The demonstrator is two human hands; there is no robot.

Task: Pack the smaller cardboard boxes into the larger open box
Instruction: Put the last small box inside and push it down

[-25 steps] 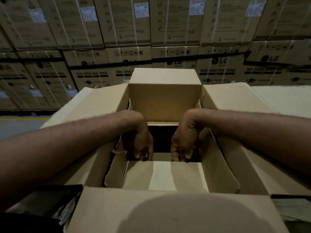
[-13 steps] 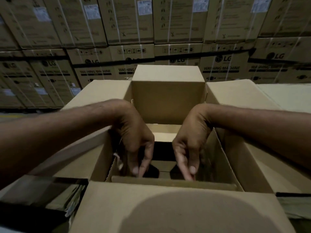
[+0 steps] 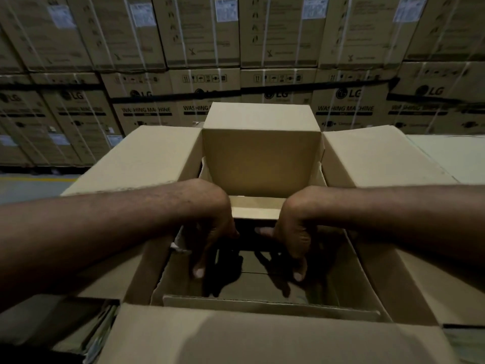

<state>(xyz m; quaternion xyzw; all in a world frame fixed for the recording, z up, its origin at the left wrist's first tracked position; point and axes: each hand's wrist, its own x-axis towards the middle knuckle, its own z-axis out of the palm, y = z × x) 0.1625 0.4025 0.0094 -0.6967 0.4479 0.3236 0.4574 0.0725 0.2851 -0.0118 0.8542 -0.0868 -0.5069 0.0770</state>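
Plain tan open box (image 3: 154, 153), seemingly.

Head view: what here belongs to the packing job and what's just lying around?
Job: large open box; left hand and right hand reaching into it; cardboard piece inside by the far wall (smaller box or flap, cannot tell).
Lying about: stacked LG washing machine cartons behind; dark clutter at lower left; pale surface at right.

Large box (image 3: 147, 158) open, side flaps splayed, far flap upright; smaller box (image 3: 258, 210) inside at far wall.
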